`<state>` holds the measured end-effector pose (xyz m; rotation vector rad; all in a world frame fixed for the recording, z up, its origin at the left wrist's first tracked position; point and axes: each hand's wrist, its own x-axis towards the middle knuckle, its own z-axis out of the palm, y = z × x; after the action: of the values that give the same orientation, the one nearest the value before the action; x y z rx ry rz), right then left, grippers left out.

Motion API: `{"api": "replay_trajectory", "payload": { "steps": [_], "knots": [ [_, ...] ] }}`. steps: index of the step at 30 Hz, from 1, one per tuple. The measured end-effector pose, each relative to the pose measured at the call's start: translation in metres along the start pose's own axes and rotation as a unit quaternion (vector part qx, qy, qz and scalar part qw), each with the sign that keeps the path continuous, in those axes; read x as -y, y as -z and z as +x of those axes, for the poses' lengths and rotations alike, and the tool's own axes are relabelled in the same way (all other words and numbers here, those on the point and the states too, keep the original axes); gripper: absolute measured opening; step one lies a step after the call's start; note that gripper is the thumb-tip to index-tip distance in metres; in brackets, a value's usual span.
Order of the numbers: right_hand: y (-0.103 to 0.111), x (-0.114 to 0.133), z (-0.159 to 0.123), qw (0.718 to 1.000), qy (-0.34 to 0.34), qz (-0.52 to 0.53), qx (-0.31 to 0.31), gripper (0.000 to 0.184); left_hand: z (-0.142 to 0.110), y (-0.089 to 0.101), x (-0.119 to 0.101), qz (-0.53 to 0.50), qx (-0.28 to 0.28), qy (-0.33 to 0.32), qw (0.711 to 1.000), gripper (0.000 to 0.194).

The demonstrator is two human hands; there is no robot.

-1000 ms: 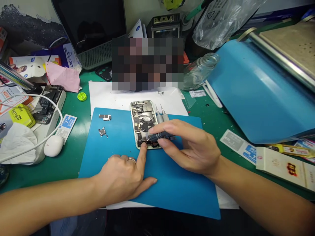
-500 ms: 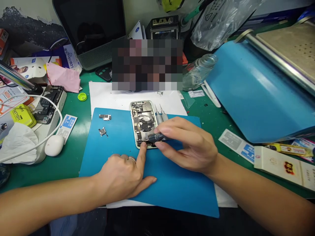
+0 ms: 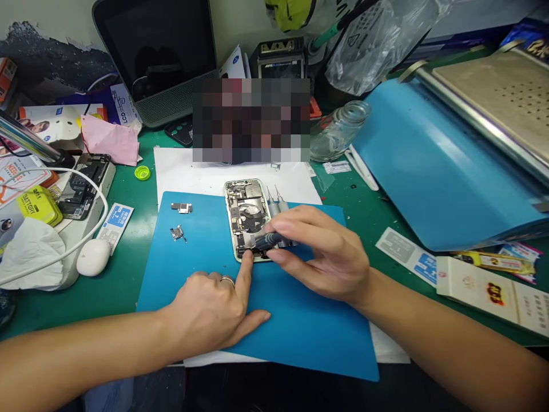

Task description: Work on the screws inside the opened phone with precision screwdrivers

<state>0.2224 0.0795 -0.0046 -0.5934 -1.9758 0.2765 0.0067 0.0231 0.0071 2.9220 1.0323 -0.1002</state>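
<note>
An opened phone [image 3: 247,200] with its inner parts showing lies on the blue mat [image 3: 171,297]. My left hand [image 3: 217,303] presses its outstretched index fingertip on the phone's lower edge; the thumb is stretched out and the other fingers are curled under. My right hand [image 3: 326,252] pinches a dark tool with a grooved grip [image 3: 266,241], its end over the lower part of the phone; its exact kind is unclear. Just right of the phone, two screwdrivers [image 3: 278,200] lie with their thin tips pointing away, partly behind my right hand.
Two small metal phone parts [image 3: 182,208] lie left on the mat. White paper [image 3: 180,166] sits under the mat. A glass jar [image 3: 341,129] and white tweezers [image 3: 362,167] are at back right. A cigarette box [image 3: 476,289] lies right; another opened phone [image 3: 83,186] stands left.
The camera view has shifted slightly, so most things sit a little lower and further left. Both hands and the phone keep nearly the same positions relative to each other.
</note>
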Motion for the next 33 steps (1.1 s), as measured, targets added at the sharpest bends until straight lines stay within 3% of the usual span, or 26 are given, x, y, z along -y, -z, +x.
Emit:
{"api": "replay_trajectory", "payload": {
  "steps": [7,12,17,23,29,33],
  "knots": [
    [0.0021,0.0021,0.0032,1.000,0.013,0.015,0.023,0.060,0.0003,-0.0009,0.0006,0.004,0.002,0.002,1.000,0.083],
    [0.0046,0.0025,0.0037,1.000,0.001,-0.025,0.002,0.058,0.0003,-0.0013,0.0002,0.003,0.005,0.001,1.000,0.083],
    [0.0027,0.0037,0.0023,0.999,-0.005,0.035,0.026,0.064,-0.0006,-0.0026,0.0001,0.000,0.003,0.003,1.000,0.083],
    [0.0038,0.0023,0.0018,1.000,0.000,-0.013,0.020,0.053,-0.0007,-0.0015,-0.0001,0.008,-0.010,0.005,1.000,0.084],
    [0.0024,0.0047,0.0010,0.999,0.014,0.021,0.019,0.066,-0.0010,-0.0014,-0.0003,0.009,-0.009,0.002,1.000,0.082],
    [0.0012,0.0058,0.0015,1.000,0.015,-0.001,0.005,0.052,0.0000,-0.0010,0.0002,0.014,-0.002,0.001,1.000,0.081]
  ]
}}
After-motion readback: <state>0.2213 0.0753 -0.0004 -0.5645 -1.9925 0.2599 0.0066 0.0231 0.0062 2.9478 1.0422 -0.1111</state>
